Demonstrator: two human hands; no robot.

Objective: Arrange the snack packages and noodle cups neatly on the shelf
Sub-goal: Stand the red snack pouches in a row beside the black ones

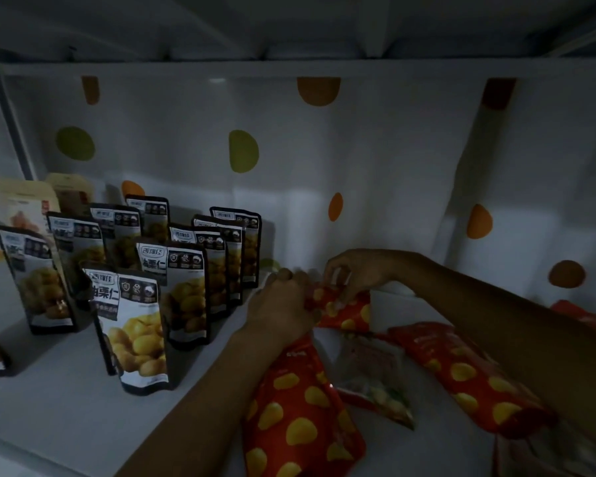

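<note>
While both hands work one red pouch (344, 309) at centre, I see left hand (283, 301) gripping its side, right hand (355, 273) pinching its top | done: dark chestnut pouches (183, 290) standing in rows, 9 o'clock | left: red bags (468, 373) lying flat, 4 to 6 o'clock | white shelf (66, 401), dotted back panel (358, 149) at 12, dim light

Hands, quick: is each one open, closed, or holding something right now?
Left hand: fingers curled round the red snack packet.
Right hand: fingers pinching the same packet's top edge.
</note>
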